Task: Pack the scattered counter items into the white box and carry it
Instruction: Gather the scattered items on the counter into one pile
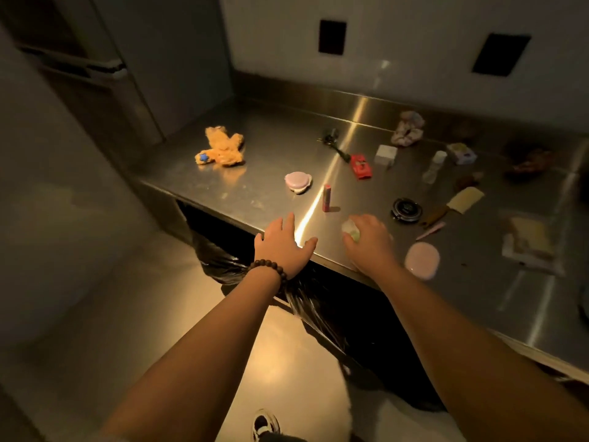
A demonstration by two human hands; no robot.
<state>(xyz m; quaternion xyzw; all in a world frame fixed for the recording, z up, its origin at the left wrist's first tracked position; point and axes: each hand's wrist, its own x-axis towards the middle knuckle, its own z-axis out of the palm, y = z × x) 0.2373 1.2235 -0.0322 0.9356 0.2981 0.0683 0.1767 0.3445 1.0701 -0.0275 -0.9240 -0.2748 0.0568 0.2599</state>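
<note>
Small items lie scattered on the steel counter (274, 145). My right hand (371, 242) is closed around a small pale green object (350, 230) near the front edge. My left hand (283, 245) rests flat on the counter edge, fingers spread, holding nothing; a bead bracelet is on its wrist. An orange plush toy (223, 148) lies at the far left. A lilac round case (298, 181), an upright pink tube (326, 197), a red toy car (361, 166), a small white cube (385, 154) and a pink oval lid (421, 260) lie around my hands. No white box is in view.
A black round compact (406, 210), a yellow-bladed toy knife (452, 207), a clear small bottle (435, 167), a scrunchie (408, 129) and a flat packet (529, 247) lie to the right. A black bin bag (306, 295) hangs under the counter. A tall cabinet (127, 74) stands left.
</note>
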